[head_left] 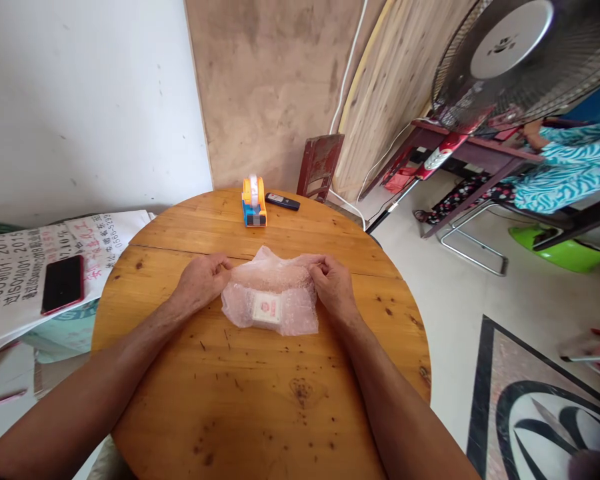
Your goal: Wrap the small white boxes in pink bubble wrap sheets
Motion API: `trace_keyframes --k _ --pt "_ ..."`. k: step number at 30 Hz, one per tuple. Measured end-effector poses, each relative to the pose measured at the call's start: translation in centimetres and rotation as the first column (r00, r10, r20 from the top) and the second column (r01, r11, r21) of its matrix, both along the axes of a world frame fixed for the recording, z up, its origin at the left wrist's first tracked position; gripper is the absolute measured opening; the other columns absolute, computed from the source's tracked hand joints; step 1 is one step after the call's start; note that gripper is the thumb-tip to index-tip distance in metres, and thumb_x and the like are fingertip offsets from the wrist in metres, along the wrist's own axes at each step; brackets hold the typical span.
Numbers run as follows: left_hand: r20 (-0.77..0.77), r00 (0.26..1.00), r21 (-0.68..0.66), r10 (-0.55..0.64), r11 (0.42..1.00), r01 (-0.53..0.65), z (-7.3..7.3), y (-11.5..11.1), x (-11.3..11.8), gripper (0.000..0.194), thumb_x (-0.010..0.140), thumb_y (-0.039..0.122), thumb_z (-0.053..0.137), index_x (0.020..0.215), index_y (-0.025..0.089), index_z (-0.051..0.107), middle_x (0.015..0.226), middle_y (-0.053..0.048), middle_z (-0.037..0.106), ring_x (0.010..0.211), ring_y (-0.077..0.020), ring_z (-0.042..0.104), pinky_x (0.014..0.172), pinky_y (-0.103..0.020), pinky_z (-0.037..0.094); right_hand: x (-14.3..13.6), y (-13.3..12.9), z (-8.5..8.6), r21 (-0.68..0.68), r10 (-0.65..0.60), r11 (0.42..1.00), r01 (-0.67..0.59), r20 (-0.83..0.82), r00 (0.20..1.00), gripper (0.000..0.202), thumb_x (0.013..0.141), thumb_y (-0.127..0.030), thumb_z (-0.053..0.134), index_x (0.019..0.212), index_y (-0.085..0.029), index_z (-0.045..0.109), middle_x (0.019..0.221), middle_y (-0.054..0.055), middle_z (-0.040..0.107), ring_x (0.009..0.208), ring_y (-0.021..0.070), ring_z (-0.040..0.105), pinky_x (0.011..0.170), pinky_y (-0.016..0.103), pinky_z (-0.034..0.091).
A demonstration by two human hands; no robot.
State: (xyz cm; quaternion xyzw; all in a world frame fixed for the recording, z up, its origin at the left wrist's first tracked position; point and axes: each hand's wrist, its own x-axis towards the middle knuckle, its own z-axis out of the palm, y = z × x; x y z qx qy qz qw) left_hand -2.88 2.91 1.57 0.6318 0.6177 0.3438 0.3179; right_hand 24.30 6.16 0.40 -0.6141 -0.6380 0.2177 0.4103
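Round wooden table (205,407), pale wall behind, floor fan (510,40) and a seated person in a patterned blue sleeve (575,163) off to the right. From my remote feed: small white box (267,308) with red print, mid-table, lying within the near part of a sheet of bubble wrap (300,319). Can't tell if a layer covers its top. Left hand (200,281) pinches the wrap's left edge, thumb to finger; right hand (333,288) pinches the upper right corner. Neither touches the box. Tape dispenser (254,205) and dark remote (283,201) near the far rim, both untouched. Step in hand, I'd judge: arranging the wrap around the box. Next move calls for a firm pinch on both sides, even tension, box centred.
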Motion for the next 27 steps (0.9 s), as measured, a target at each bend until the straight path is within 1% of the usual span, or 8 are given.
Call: trace_keyframes --k 3,8,10,13,17,20,23,27 --pt "-0.130 0.991 0.026 0.014 1.000 -0.011 0.4 -0.2 0.1 0.020 0.072 0.026 0.053 0.082 0.019 0.068 0.058 0.002 0.057 0.054 -0.0155 0.048 0.054 -0.026 0.033 0.0 0.0 0.1 0.002 0.014 1.000 -0.014 -0.028 0.999 0.016 0.079 -0.030 0.050 0.073 -0.020 0.060 0.059 -0.001 0.057 0.056 0.0157 0.049 0.056 0.028 0.035" --pt "0.034 0.999 0.277 -0.041 0.960 0.030 0.7 -0.5 0.3 0.020 0.076 0.031 0.058 0.092 0.019 0.063 0.099 -0.007 0.065 0.091 -0.0222 0.062 0.079 -0.033 0.048 -0.3 0.0 0.1 -0.022 0.021 0.999 -0.025 -0.174 0.984 0.023 0.079 -0.036 0.057 0.094 -0.020 0.060 0.079 0.001 0.065 0.063 0.0154 0.056 0.059 0.027 0.041" --pt "0.063 0.990 0.307 -0.123 0.947 0.098 0.7 -0.5 0.5 0.018 0.079 0.035 0.060 0.083 0.019 0.065 0.121 -0.011 0.062 0.115 -0.0284 0.057 0.097 -0.041 0.044 -0.6 -0.2 0.2 -0.023 0.032 0.999 -0.039 -0.239 0.970 0.027 0.076 -0.037 0.061 0.098 -0.021 0.058 0.088 0.002 0.065 0.062 0.0135 0.055 0.057 0.026 0.041" --pt "0.099 0.969 0.240 -0.228 0.950 0.199 0.3 -0.4 0.8 0.027 0.084 0.043 0.060 0.084 0.019 0.073 0.138 -0.013 0.055 0.135 -0.0342 0.044 0.110 -0.050 0.034 -0.9 -0.6 0.5 -0.031 0.101 0.993 -0.114 -0.290 0.952 0.021 0.076 -0.040 0.063 0.086 -0.022 0.058 0.087 0.000 0.063 0.060 0.0119 0.051 0.055 0.025 0.037" --pt "0.085 0.959 0.189 -0.269 0.950 0.249 -0.7 0.0 1.1 0.035 0.085 0.048 0.059 0.098 0.021 0.077 0.145 -0.014 0.051 0.138 -0.0361 0.042 0.114 -0.055 0.029 -0.9 -0.6 0.8 -0.001 0.234 0.970 -0.242 -0.249 0.940 0.023 0.077 -0.041 0.064 0.067 -0.021 0.064 0.080 0.002 0.062 0.075 0.0169 0.055 0.070 0.029 0.042" --pt "0.024 0.964 0.184 -0.264 0.949 0.255 -1.3 0.5 1.0 0.045 0.085 0.050 0.058 0.114 0.019 0.072 0.144 -0.016 0.053 0.138 -0.0351 0.041 0.116 -0.055 0.026 -0.8 -0.3 0.5 0.011 0.272 0.961 -0.275 -0.197 0.942 0.020 0.075 -0.039 0.065 0.079 -0.022 0.074 0.094 0.004 0.067 0.090 0.0206 0.059 0.082 0.033 0.044" --pt "-0.029 0.966 0.183 -0.259 0.948 0.259 -1.7 0.9 0.7 0.056 0.087 0.050 0.053 0.131 0.016 0.062 0.141 -0.015 0.057 0.140 -0.0329 0.041 0.117 -0.053 0.026 -0.8 -0.1 -0.1 -0.027 0.235 0.969 -0.244 -0.183 0.955 0.026 0.075 -0.037 0.063 0.093 -0.022 0.075 0.098 0.005 0.071 0.088 0.0208 0.062 0.082 0.034 0.046" --pt "-0.072 0.983 0.166 -0.166 0.970 0.176 -2.2 1.2 0.2 0.064 0.085 0.054 0.051 0.133 0.012 0.059 0.145 -0.017 0.052 0.142 -0.0339 0.037 0.117 -0.053 0.028 -0.4 0.2 -0.6 -0.075 0.171 0.980 -0.182 -0.135 0.976 0.030 0.078 -0.036 0.056 0.094 -0.018 0.073 0.088 0.004 0.072 0.076 0.0186 0.061 0.073 0.031 0.047"
